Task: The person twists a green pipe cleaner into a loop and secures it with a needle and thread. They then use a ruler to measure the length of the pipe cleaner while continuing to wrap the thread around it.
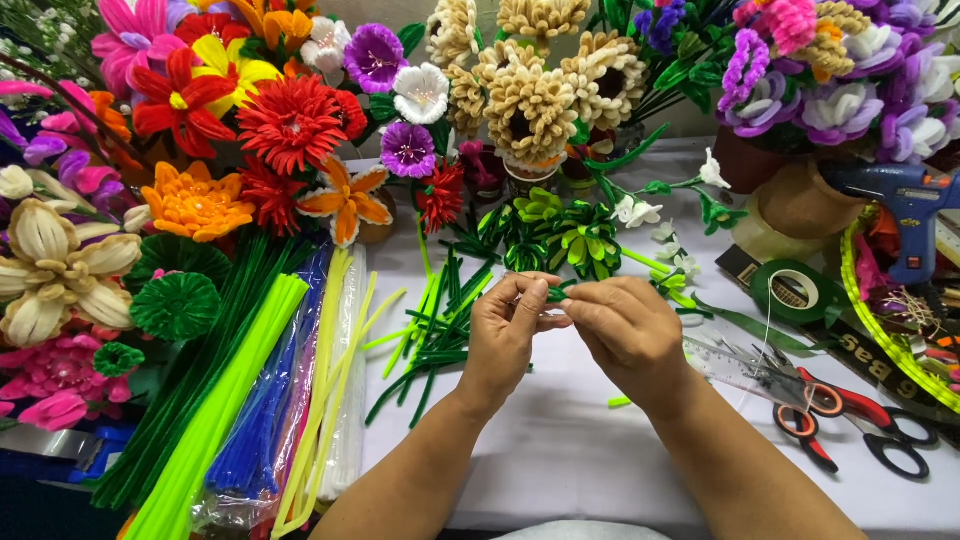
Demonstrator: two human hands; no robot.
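left hand [503,330] pinching green pipe cleaner piece [556,293] | right hand [625,330] pinching same piece | scissors [850,415] at 3 o'clock

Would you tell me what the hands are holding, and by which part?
Both hands, left and right, pinch a short green pipe cleaner between fingertips, one at each end.

two hands: left hand [503,335], right hand [628,335]. two pairs of scissors [850,420], red-handled and black-handled. one blue glue gun [905,200]. one roll of green tape [797,290]. one clear ruler [735,362]. two green ruffled discs [176,305]. cut green stems [440,320] and finished flowers: too many to count.
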